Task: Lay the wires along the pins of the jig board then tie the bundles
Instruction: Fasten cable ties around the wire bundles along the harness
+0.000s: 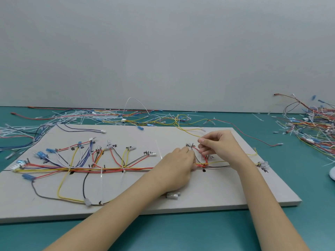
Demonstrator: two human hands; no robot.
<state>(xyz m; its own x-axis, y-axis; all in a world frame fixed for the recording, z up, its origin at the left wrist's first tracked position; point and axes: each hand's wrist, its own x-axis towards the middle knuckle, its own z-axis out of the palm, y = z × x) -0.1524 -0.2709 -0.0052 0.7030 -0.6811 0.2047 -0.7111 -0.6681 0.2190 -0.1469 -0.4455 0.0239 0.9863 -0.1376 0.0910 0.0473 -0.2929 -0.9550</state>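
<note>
**A:** Starting from the near edge of the surface (pixel 181 236), what do you have?

**B:** I see the board (pixel 217 192) lying flat on it, near edge towards me. Closest on the board is a small clear connector (pixel 173 195) just beside my left wrist, with black and yellow wires looping towards the board's near left.

**A:** And the hands?

**B:** My left hand (pixel 178 166) is curled knuckles-up over the main bundle (pixel 108 169), right of the board's middle. Its fingertips are hidden, so I can't tell what they pinch; I judge it is pinning the wires so they don't spring off. Just beyond, my right hand (pixel 215 144) has its fingers curled together, pinching something thin by the pins (pixel 190 145). It looks like a yellow wire (pixel 188 131) or a tie, but I can't tell which.

**A:** Where are the wires?

**B:** Most run left to right along the board's middle line, with branches fanning towards the far edge to labelled pins. Two white ties (pixel 101 176) already cinch the left half, tails uncut, so I judge tying is partly done and the right half is in hand.

**A:** Further out?

**B:** Loose wires and spare ties (pixel 72 115) lie along the surface's far edge, and a tangled heap (pixel 311 127) sits near its right edge, probably kept within reach as stock.
</note>
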